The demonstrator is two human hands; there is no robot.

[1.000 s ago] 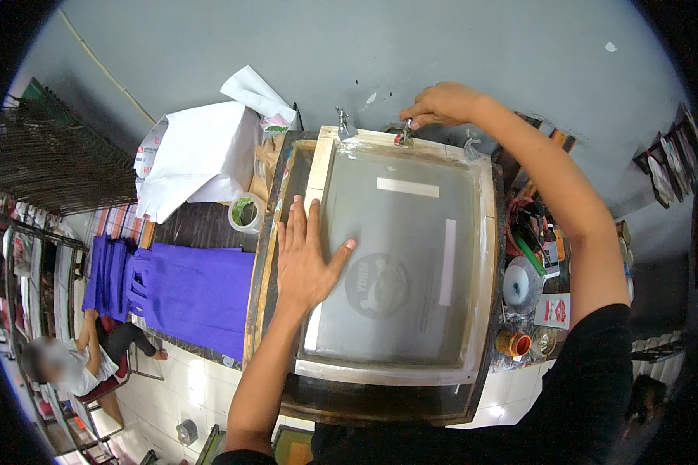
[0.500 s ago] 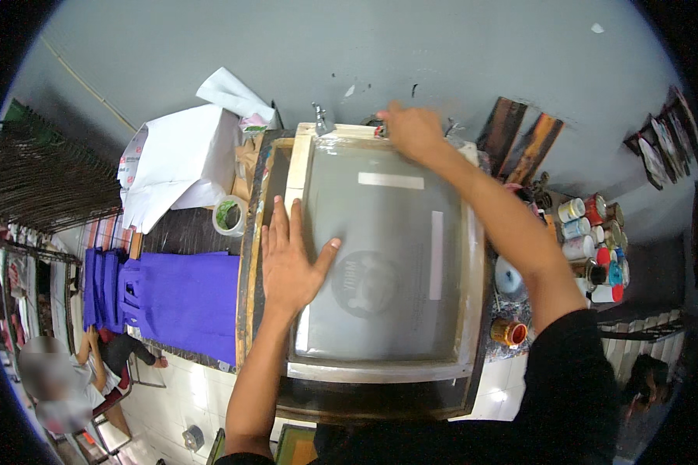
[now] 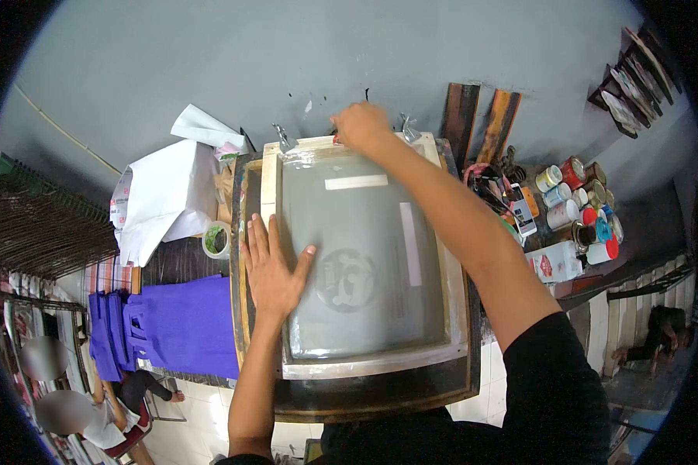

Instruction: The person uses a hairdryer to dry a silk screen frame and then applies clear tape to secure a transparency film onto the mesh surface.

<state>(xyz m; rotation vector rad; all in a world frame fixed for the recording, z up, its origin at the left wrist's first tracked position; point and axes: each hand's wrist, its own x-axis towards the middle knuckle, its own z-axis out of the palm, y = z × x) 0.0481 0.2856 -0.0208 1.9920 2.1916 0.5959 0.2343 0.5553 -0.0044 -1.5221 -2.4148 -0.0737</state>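
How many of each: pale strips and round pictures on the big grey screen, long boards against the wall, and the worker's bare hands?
Pale straight strips on the rectangular grey screen: 2
Round grey picture on it: 1
Long, dark-streaked boards against the grey wall: 2
Bare left hand and bare right hand: 2
Total: 7

Framed grey screen [image 3: 368, 236]; lying flat

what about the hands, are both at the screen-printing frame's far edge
No, the right hand is there, but the left hand lies over the left side of the screen-printing frame.
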